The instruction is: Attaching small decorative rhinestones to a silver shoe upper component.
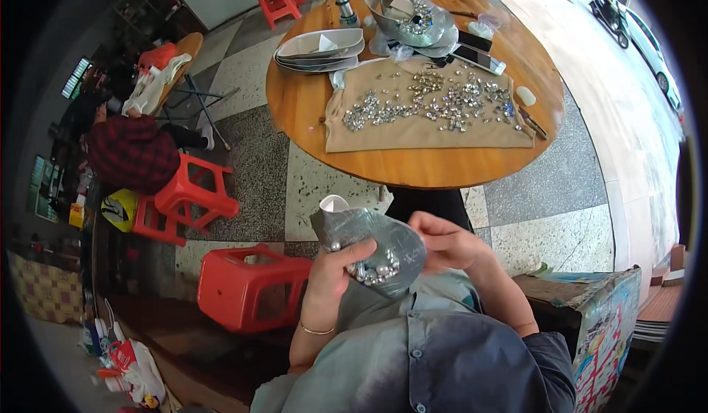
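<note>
Over my lap my left hand (332,269) grips a curved silver-grey piece (361,228), its thumb pressed on top. A cluster of clear and silver rhinestones (377,269) sits on this piece, beside the thumb. At its right edge is my right hand (446,240), fingers bent and drawn together; whatever they may pinch is hidden. Beyond my hands, many loose rhinestones (442,103) lie scattered across a tan cloth (354,141) on a round wooden table (398,168).
On the table stand stacked pale curved pieces (317,63), a grey piece with stones (436,33), a phone (479,60) and a thin tool (532,124). Red stools (240,287) stand to my left. Another person in a checked shirt (129,151) sits farther left. A cardboard box (582,306) is at my right.
</note>
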Available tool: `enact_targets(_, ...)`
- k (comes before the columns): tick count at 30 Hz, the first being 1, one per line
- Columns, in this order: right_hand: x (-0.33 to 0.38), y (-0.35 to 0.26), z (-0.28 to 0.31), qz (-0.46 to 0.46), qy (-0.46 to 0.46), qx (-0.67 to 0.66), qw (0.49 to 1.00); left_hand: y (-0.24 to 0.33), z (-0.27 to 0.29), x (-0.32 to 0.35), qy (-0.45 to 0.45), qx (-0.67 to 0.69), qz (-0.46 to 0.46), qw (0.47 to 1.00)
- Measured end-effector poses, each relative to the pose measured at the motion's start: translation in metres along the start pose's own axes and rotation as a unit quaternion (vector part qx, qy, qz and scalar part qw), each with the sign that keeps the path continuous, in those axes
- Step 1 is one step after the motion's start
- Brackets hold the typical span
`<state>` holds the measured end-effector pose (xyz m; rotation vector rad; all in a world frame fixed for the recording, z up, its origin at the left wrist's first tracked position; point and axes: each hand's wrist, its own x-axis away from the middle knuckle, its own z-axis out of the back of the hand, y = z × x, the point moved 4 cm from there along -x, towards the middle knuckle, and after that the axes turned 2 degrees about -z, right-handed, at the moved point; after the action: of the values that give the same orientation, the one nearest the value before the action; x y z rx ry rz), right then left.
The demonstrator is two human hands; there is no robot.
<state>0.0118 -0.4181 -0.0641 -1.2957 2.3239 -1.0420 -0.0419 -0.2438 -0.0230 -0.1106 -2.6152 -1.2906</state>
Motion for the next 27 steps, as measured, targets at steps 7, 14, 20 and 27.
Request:
enact_targets(7,-0.001,-0.042,0.017,0.083,-0.045,-0.212,0.973,-0.017,-0.001,0.006,-0.070,-0.094,0.070,0.991)
enact_targets(14,-0.003,-0.058,-0.011,0.360,0.199,0.709,0.572,-0.018,0.001,0.002,-0.213,-0.085,0.112,0.967)
enact_targets(20,-0.004,-0.068,0.007,0.339,0.262,0.756,0.496,-0.014,-0.020,0.006,-0.181,-0.169,0.154,0.957)
enact_targets(27,-0.010,-0.052,0.038,0.279,0.365,0.611,0.644,-0.012,0.008,0.012,-0.174,-0.028,0.073,0.982)
